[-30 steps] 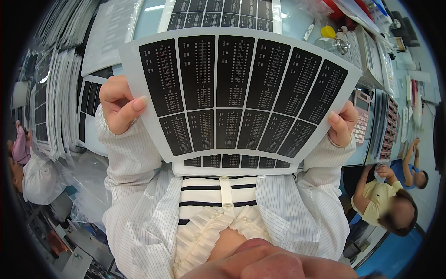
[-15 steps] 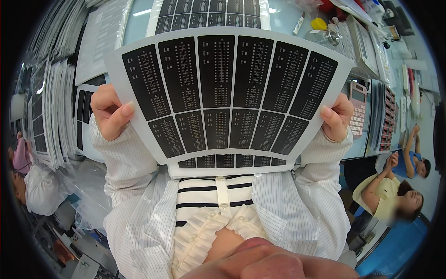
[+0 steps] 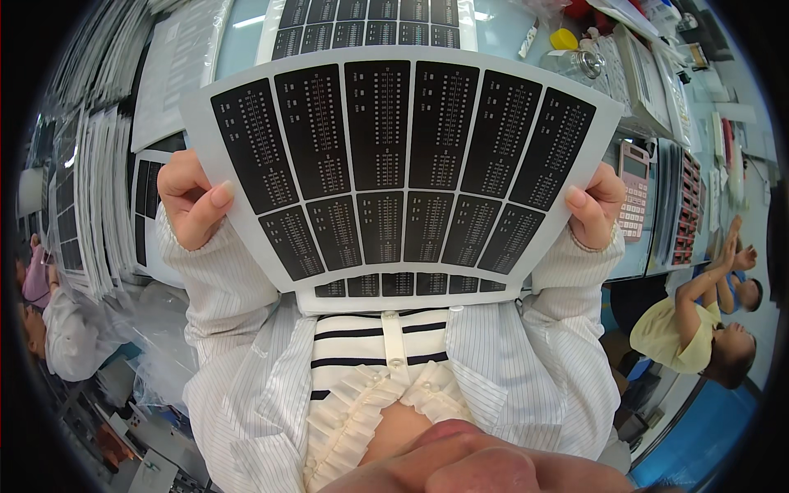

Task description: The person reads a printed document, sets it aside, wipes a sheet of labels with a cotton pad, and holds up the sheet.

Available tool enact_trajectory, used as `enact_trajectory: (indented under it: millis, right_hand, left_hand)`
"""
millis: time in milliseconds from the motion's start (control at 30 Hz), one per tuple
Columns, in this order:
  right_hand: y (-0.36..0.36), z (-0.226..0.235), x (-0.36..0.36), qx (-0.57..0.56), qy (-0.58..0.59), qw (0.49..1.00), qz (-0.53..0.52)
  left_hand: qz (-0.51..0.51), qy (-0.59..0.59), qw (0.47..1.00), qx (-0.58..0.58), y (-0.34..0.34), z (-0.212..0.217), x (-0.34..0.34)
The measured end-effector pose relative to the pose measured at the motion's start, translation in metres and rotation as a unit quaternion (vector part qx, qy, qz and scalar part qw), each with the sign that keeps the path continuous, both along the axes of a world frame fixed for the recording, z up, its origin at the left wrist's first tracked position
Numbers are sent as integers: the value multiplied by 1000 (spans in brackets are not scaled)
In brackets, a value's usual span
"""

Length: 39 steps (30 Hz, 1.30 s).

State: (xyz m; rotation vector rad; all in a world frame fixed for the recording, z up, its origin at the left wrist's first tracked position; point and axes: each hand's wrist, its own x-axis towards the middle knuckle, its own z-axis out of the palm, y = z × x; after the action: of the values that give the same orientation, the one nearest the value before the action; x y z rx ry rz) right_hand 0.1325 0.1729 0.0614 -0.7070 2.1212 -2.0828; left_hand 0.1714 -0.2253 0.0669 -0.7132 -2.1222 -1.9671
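A white sheet printed with black panels (image 3: pixel 382 123) is held up between my two hands, bowed slightly. My left hand (image 3: pixel 191 197) pinches its left edge, thumb on the printed face and fingers behind. On the opposite edge, my right hand (image 3: pixel 597 205) grips it the same way. Below its lower edge shows another sheet with black panels (image 3: pixel 398 286), close to my body. Past the upper edge, a further panelled sheet (image 3: pixel 368 33) lies on the table, partly covered by the held one.
Stacks of white sheets (image 3: pixel 103 197) fill the left side. At the right are a pink calculator (image 3: pixel 633 193), a glass jar (image 3: pixel 575 64), a yellow cap (image 3: pixel 564 39) and stacked papers (image 3: pixel 641 82). Two people sit farther right, one in a yellow top (image 3: pixel 678 329); others are at far left.
The held sheet has shifted very slightly left, with both hands keeping their grip. At the right, the person in yellow has raised their hands and moved their head.
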Motion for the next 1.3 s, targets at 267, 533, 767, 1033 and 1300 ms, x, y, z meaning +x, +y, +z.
enact_trajectory:
  millis: [267, 533, 767, 1033, 1300]
  right_hand:
    - [-2, -5, -1, -6, -5, 1000, -2]
    - [-2, -5, 0, -7, -14, 1000, -10]
    - [-13, -1, -2, -41, -16, 999, -26]
    - [-4, -2, -3, 3, -6, 1000, -5]
    - [-6, -2, -1, 4, -14, 1000, -13]
  left_hand:
    - [-1, -1, 1000, -1, 1, -4, -2]
    - [-1, -7, 1000, 0, 1, -3, 0]
    - [-1, -17, 1000, 13, -3, -3, 2]
    - [0, -27, 1000, 14, 1, -5, 0]
    - [7, -27, 999, 17, -3, -9, 3]
